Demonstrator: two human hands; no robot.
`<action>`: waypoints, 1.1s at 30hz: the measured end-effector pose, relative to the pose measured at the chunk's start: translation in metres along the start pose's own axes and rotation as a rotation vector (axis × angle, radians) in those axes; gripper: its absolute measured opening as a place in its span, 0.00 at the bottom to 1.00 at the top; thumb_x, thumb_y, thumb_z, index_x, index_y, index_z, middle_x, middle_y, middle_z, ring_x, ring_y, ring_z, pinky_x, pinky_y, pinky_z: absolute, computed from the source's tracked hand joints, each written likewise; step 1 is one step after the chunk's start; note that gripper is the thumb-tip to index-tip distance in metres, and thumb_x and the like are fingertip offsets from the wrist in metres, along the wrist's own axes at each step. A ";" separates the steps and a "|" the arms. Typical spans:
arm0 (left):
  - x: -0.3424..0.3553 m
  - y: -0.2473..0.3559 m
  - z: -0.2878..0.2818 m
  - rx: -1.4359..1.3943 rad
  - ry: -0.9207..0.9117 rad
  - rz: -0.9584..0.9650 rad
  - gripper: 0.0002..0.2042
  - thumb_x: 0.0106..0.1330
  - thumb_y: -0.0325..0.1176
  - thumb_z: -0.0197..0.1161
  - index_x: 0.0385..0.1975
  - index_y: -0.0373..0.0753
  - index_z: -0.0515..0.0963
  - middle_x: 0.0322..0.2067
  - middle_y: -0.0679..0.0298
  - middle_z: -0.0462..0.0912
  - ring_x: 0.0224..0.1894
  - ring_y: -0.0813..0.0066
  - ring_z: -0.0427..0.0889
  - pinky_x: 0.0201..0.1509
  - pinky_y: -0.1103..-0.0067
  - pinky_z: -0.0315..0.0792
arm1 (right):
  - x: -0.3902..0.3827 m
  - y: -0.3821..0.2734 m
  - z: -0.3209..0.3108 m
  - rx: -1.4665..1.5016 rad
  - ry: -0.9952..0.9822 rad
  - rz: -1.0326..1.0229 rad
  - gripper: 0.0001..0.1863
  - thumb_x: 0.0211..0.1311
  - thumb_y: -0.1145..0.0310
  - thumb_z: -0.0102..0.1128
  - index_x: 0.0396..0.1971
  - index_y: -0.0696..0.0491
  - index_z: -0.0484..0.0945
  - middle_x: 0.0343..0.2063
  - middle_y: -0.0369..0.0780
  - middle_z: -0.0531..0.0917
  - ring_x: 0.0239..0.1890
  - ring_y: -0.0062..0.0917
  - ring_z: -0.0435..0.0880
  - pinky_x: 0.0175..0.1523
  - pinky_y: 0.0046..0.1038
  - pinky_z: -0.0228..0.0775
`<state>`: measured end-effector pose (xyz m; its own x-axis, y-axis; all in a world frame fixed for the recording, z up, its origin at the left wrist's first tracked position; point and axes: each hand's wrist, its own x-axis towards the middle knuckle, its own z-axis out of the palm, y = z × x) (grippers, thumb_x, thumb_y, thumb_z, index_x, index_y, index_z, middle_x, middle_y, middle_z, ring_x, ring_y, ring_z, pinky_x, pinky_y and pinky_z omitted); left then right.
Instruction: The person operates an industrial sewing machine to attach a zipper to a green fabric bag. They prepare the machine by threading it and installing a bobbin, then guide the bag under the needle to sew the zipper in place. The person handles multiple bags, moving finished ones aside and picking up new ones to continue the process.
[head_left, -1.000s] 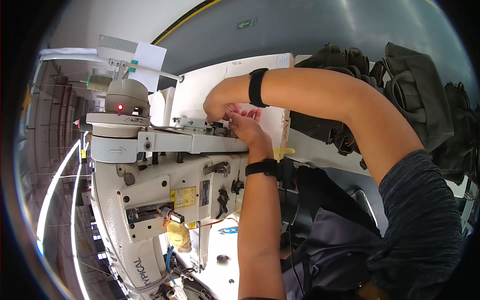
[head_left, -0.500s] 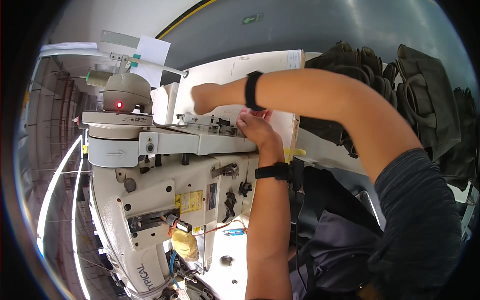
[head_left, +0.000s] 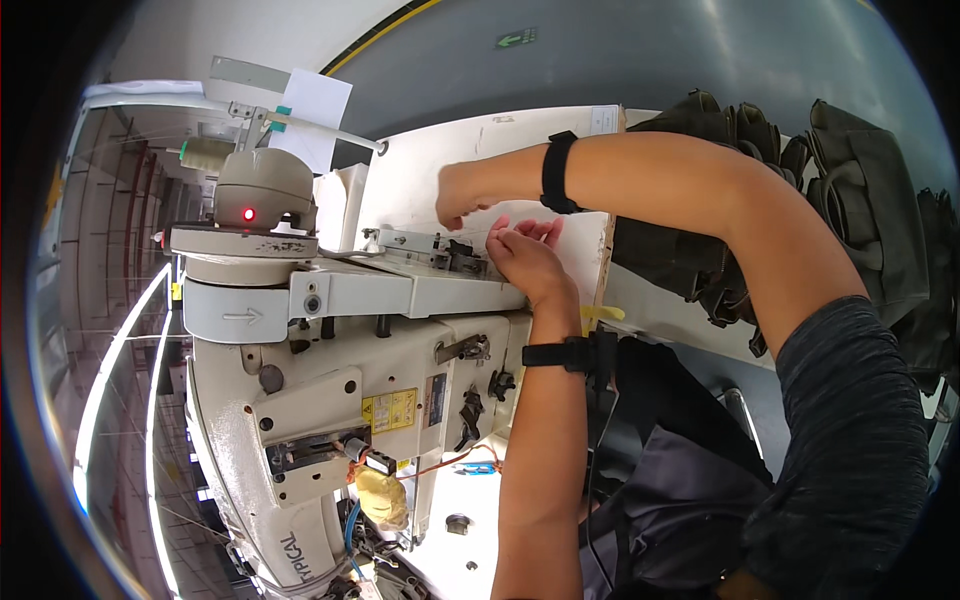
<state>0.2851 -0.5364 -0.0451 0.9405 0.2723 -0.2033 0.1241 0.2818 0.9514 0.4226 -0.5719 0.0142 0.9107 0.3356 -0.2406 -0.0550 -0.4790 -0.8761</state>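
An industrial sewing machine (head_left: 330, 390) fills the left and middle of the view. My left hand (head_left: 528, 262) is at the right end of its arm, palm partly upward, with loosely curled fingers apart and nothing visible in them. Close beside it on the machine is a small metal thread guide assembly (head_left: 455, 255). My right hand (head_left: 462, 196) hovers above and beyond the machine arm, its fingers closed and pointing down. Whatever it may hold is too small to make out. Both wrists wear black straps.
A white tabletop (head_left: 430, 150) extends behind the machine. Dark olive bags (head_left: 865, 210) lie heaped at the right. A thread cone (head_left: 206, 153) stands by the motor housing (head_left: 265, 190), which shows a red light. Blue snips (head_left: 475, 467) lie on the lit machine bed.
My right hand has moved right, closer to my left hand. The left hand's fingers look more spread and show more clearly. The whole view has shifted slightly.
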 end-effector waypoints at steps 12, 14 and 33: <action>0.001 -0.002 0.002 0.025 -0.010 0.023 0.14 0.76 0.33 0.41 0.54 0.34 0.65 0.37 0.57 0.76 0.34 0.70 0.76 0.48 0.64 0.84 | -0.007 -0.014 -0.002 -0.023 0.044 -0.095 0.11 0.46 0.65 0.73 0.18 0.56 0.82 0.16 0.39 0.80 0.18 0.27 0.75 0.22 0.31 0.63; -0.007 -0.001 0.013 0.022 -0.042 0.033 0.14 0.76 0.33 0.40 0.54 0.33 0.65 0.36 0.57 0.75 0.32 0.70 0.75 0.47 0.64 0.85 | 0.007 0.008 -0.010 0.080 -0.101 0.062 0.12 0.51 0.64 0.72 0.22 0.58 0.84 0.20 0.39 0.83 0.20 0.26 0.76 0.23 0.29 0.65; 0.037 -0.032 -0.015 -0.537 -0.219 -0.116 0.15 0.64 0.54 0.58 0.41 0.53 0.75 0.27 0.70 0.66 0.25 0.71 0.68 0.29 0.66 0.68 | -0.044 0.016 -0.023 -0.666 -0.015 -0.367 0.32 0.62 0.42 0.65 0.19 0.61 0.81 0.16 0.47 0.79 0.18 0.38 0.77 0.26 0.41 0.70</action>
<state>0.3109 -0.5216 -0.0860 0.9809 0.0319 -0.1919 0.1058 0.7402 0.6640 0.3908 -0.6129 0.0200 0.8172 0.5763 0.0075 0.5131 -0.7215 -0.4649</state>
